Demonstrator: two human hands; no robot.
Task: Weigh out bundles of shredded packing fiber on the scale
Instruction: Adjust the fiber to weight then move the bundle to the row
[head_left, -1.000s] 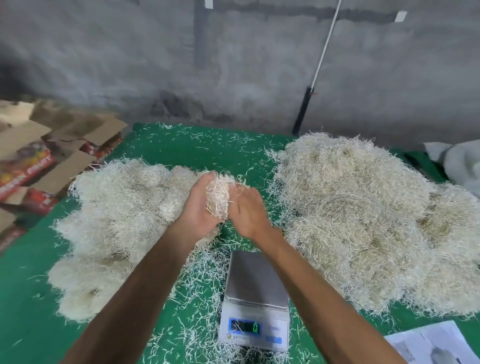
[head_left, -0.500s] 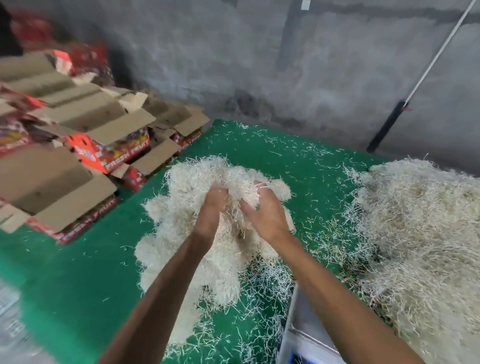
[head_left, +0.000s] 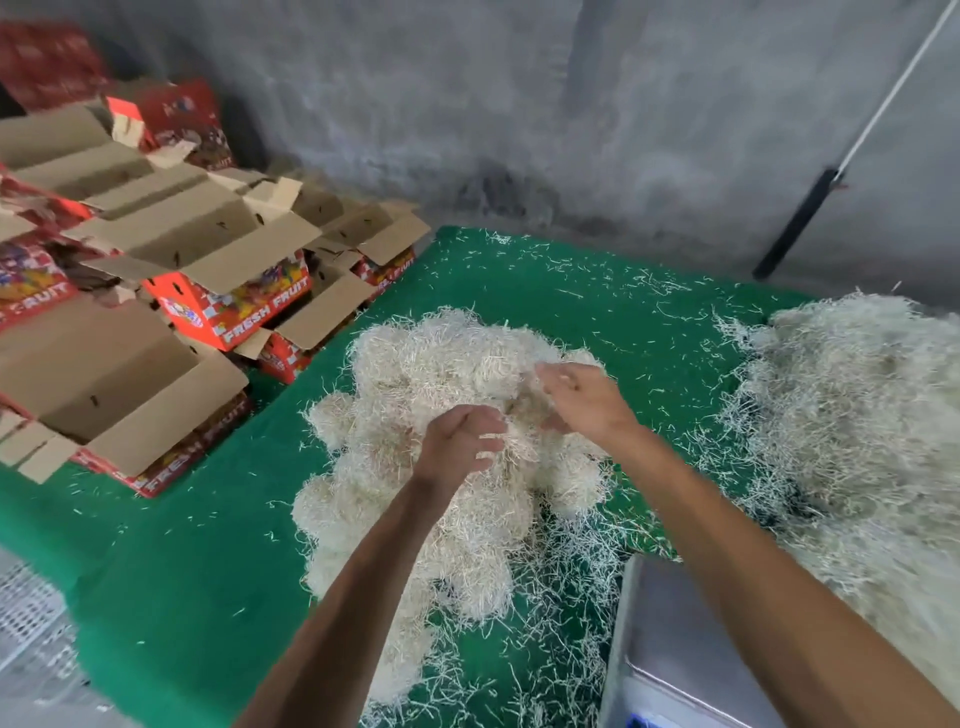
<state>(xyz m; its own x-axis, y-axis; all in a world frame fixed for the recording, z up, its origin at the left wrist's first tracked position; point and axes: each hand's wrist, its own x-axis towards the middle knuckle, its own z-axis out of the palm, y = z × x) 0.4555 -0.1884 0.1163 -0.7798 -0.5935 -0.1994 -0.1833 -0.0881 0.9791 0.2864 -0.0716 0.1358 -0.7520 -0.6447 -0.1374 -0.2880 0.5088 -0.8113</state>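
Both hands over the pile of weighed bundles (head_left: 441, 467), left of the scale (head_left: 670, 639): left hand (head_left: 457, 447) loosely curled, apparently holding nothing; right hand (head_left: 582, 400) open, fingers spread. Best to let go cleanly, shake off clinging strands, then reach for the loose heap (head_left: 857, 415) right of the scale.

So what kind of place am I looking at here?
Most likely a fruit-packing workshop or storeroom: open cartons printed FRESH FRUIT stacked at left, heaps of shredded packing fiber on a green-covered table, a scale, and a bare concrete wall.
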